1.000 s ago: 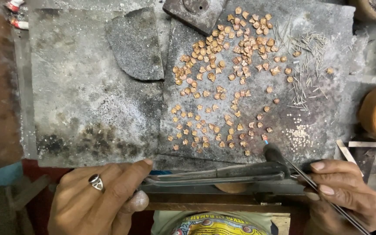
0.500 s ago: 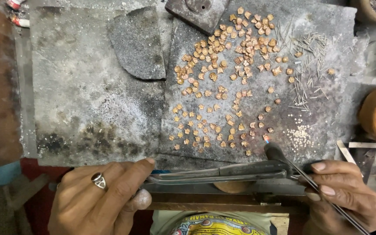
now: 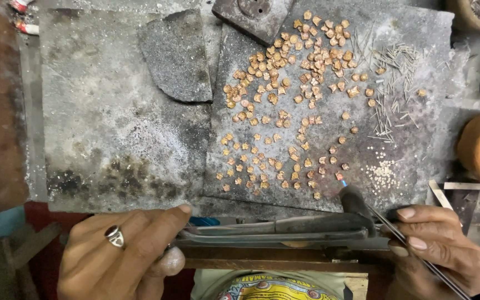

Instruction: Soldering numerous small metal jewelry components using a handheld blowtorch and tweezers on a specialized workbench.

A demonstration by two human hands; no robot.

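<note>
Nothing has shifted: left hand [image 3: 123, 253] still grips the torch [image 3: 284, 230], right hand [image 3: 440, 250] pinches tweezers [image 3: 412, 250]; flame could scatter copper pieces [image 3: 284, 111].

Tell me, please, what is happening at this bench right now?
A person works over a grey slab strewn with many small copper-coloured pieces. The left hand, wearing a ring, steadies a long dark torch pipe whose nozzle shows a small blue flame at the nearest pieces. The right hand holds thin tweezers. Fine wire bits lie to the right.
</note>
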